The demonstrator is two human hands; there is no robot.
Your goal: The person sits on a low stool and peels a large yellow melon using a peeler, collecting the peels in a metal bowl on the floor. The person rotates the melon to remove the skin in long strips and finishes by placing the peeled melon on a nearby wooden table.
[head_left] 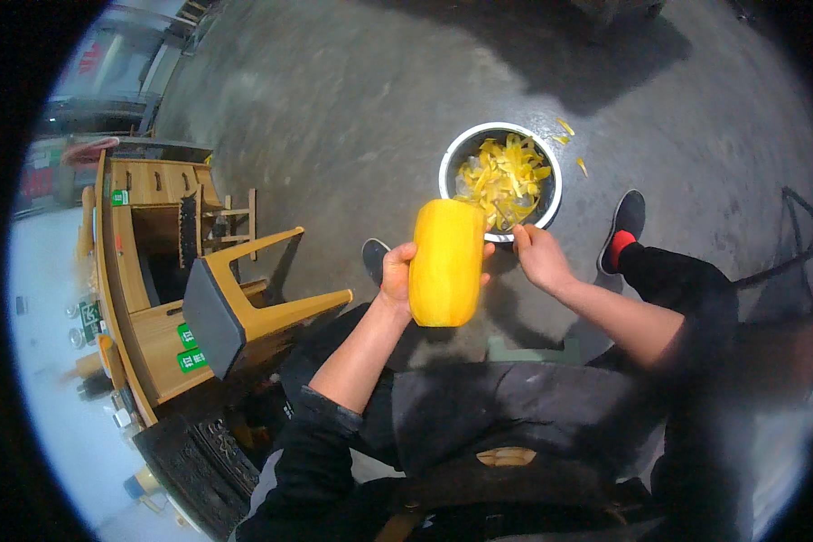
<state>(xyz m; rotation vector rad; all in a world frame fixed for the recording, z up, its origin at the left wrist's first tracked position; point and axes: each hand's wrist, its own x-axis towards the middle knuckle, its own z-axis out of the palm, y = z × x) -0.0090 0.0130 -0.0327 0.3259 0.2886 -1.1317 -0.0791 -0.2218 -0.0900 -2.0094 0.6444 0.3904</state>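
Note:
My left hand (396,278) is wrapped round a large peeled yellow squash (447,264), its fingertips showing on the far side. The squash is thick, roughly cylindrical and blunt at both ends, and its surface has long smooth facets. Just right of it, my right hand (542,259) is closed with thumb and finger pinched on a small thin tool (501,217) that looks like a peeler, though most of it is hard to make out. Beyond both hands stands a round bin (445,172) with a white rim, holding many yellow peel strips (508,176).
A few peel scraps (563,127) lie on the grey concrete floor (334,108) right of the bin. To my left are a stool (215,316) with a dark seat and a wooden cabinet (144,298). My shoes (630,214) flank the bin.

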